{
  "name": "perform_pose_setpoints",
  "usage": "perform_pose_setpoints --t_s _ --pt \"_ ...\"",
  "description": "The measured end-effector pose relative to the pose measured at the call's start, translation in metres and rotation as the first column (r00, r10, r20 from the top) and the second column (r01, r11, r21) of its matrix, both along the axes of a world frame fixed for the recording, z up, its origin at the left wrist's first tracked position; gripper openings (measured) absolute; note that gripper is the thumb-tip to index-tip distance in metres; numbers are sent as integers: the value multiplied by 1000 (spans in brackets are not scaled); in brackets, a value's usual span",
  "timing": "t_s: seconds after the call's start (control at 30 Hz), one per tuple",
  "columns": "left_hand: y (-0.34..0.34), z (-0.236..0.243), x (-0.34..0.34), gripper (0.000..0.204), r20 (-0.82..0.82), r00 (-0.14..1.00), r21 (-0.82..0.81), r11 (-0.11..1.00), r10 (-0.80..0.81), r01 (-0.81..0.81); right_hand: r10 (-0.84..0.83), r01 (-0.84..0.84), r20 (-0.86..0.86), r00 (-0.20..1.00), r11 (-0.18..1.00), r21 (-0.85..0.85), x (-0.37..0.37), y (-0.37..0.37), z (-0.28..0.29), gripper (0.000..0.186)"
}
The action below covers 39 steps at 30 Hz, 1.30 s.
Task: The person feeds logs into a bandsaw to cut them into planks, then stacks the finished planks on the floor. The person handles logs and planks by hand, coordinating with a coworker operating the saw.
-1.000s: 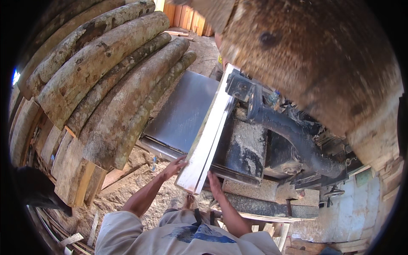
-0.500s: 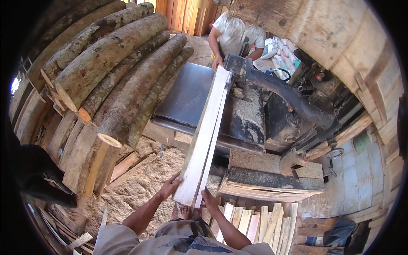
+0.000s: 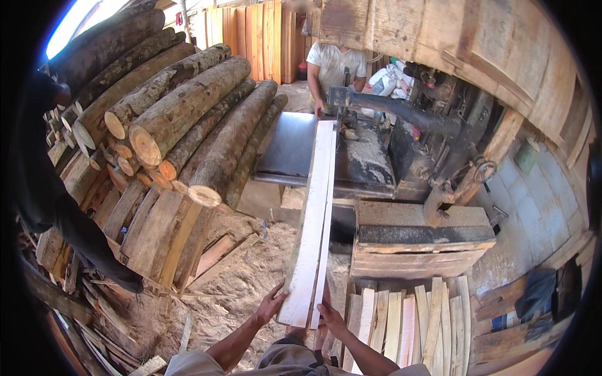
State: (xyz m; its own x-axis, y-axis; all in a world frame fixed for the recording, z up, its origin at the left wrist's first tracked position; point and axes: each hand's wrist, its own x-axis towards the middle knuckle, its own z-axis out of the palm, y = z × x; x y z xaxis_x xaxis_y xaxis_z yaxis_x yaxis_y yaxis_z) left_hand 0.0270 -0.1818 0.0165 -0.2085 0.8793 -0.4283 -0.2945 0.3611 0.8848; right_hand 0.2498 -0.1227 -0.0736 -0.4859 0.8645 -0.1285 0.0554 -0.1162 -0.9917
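My left hand [image 3: 271, 302] is closed on the left edge of a long pale board [image 3: 305, 238] at its near end. My right hand [image 3: 329, 318] grips the narrow strip [image 3: 322, 249] lying alongside that board on its right. Both pieces stretch away to the dark machine table [image 3: 282, 147], which has an arm-shaped housing [image 3: 407, 108] over its sawdust-covered right side. A co-worker [image 3: 332, 69] stands behind the machine with a hand [image 3: 318, 108] at the boards' far end.
Logs [image 3: 188, 119] are piled at left, beside another person in dark clothing [image 3: 69, 222]. Sawn planks [image 3: 407, 326] lie at lower right below a wooden box-like base [image 3: 423, 250]. A wooden overhang [image 3: 451, 37] spans the upper right. Sawdust and offcuts [image 3: 232, 269] cover the floor.
The boards and both my hands have moved back toward me, away from the machine. My view has risen, showing more of the co-worker, the logs and the person at left.
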Motion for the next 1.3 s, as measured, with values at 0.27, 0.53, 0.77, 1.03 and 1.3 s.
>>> perform_pose_setpoints --t_s 0.27,0.53,0.77,1.03,1.3 --pt "-99 -24 71 77 130 990 -111 993 62 -47 19 49 127 992 858 -512 57 -127 61 55" --pt "-42 3 68 76 226 959 -62 985 169 -159 -342 466 320 883 710 -528 164 -165 -1 39" --pt "218 -9 -41 65 1 1000 26 999 31 -31 -31 622 873 486 714 -321 151 -160 -35 35" --pt "275 -107 50 72 338 940 69 997 -54 32 315 337 947 -60 899 -278 232 -344 -68 32" --pt "160 -53 344 78 222 725 -183 702 -653 688 -171 412 754 -635 750 517 466 -413 54 30"
